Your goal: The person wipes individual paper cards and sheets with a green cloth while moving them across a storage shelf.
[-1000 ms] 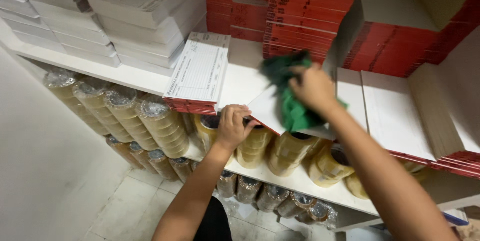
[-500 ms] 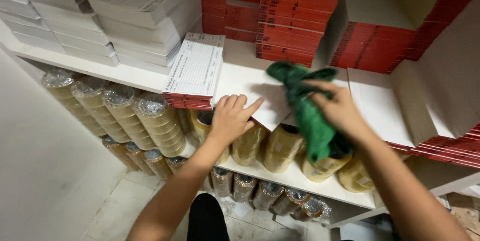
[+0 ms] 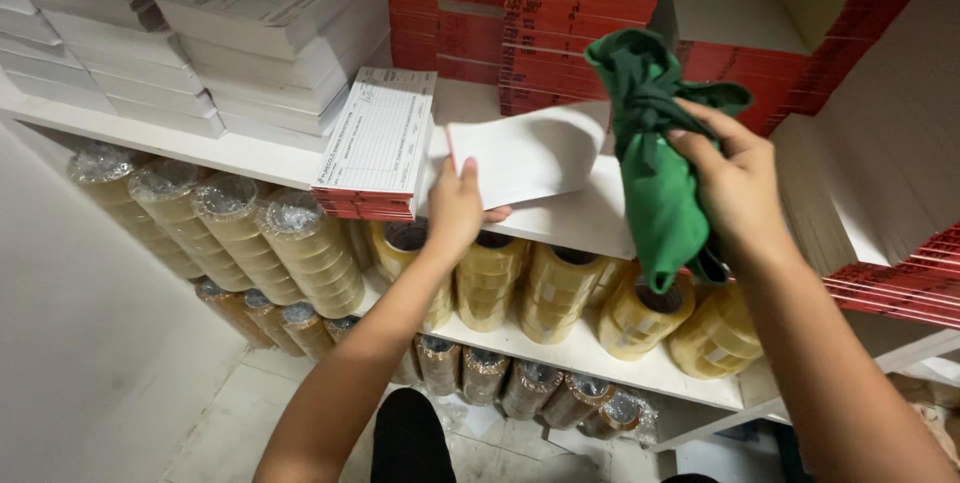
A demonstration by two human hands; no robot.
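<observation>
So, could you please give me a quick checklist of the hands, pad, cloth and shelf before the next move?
1. Left hand has a grip on the white pad: ok.
2. Pad lifted off the shelf: ok.
3. Right hand holds the green cloth: ok.
4. Cloth clear of the shelf: ok.
5. Tape rolls below are steady: cannot tell.
6. Form pad stack fully on the shelf: not ok, it overhangs.

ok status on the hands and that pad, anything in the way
Left hand gripping white red-edged pad, lifted clear of shelf. Right hand clutching green cloth. Stack of form pads close on the left.
</observation>
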